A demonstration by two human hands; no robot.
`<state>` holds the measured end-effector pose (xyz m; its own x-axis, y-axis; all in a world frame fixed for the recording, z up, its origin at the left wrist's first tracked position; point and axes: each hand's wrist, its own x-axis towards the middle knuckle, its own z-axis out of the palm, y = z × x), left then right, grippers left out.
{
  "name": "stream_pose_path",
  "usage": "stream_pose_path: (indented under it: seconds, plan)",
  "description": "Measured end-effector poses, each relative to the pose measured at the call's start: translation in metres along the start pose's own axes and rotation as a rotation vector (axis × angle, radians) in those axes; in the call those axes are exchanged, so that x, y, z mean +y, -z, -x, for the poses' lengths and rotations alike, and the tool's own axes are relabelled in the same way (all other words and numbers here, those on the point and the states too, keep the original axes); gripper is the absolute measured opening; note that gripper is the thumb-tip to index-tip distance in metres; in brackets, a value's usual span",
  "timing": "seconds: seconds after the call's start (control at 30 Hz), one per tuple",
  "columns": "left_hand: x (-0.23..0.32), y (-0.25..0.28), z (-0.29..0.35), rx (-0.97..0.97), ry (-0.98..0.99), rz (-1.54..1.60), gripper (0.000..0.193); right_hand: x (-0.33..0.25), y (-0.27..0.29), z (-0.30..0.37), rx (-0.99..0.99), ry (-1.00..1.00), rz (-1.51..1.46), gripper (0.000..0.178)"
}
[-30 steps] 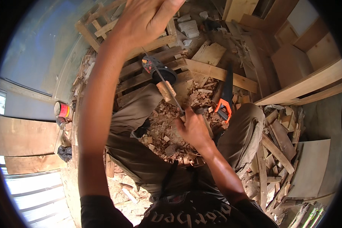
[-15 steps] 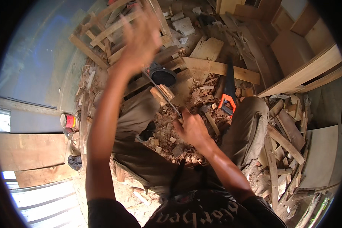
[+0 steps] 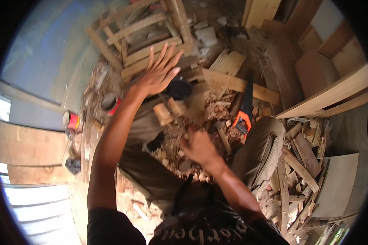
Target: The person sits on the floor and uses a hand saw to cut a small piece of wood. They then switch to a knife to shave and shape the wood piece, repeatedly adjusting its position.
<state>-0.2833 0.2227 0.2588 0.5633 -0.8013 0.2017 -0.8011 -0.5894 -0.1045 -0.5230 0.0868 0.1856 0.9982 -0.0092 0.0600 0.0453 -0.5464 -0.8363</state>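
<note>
My left hand (image 3: 157, 76) is raised ahead with its palm down and fingers spread, holding nothing. Between my knees my right hand (image 3: 201, 150) has its fingers curled. It is blurred, and the long thin metal tool it gripped a moment earlier is hardly visible now. Just beyond that hand, a short wooden block (image 3: 162, 114) shows with a second wooden piece (image 3: 176, 106) beside it; blur hides whether they are joined. A round black container (image 3: 179, 89) stands behind them, near my left fingers. Wood chips (image 3: 182, 153) cover the ground below.
A handsaw with an orange handle (image 3: 243, 121) leans by my right knee, near a long plank (image 3: 241, 85). Ahead is a wooden frame (image 3: 151, 51). Tins (image 3: 111, 104) stand at the left. Scrap wood (image 3: 300, 163) is heaped on the right.
My left hand has come down and nearer, and its fingers show more sharply. The thin metal tool has faded from clear view. My right hand has shifted slightly left and nearer; the whole view has tilted.
</note>
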Motion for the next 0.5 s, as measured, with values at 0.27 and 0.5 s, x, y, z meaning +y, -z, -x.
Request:
stream_pose_path:
  seconds: [0.27,0.5]
  plan:
    - [0.022,0.062,0.033,0.557,0.384,0.453,0.047,0.017,-0.005,-0.005,0.009,-0.070,-0.048,0.033]
    - [0.110,-0.017,0.114,0.496,0.899,1.252,0.040,0.022,-0.005,-0.002,-0.011,-0.066,-0.263,0.027]
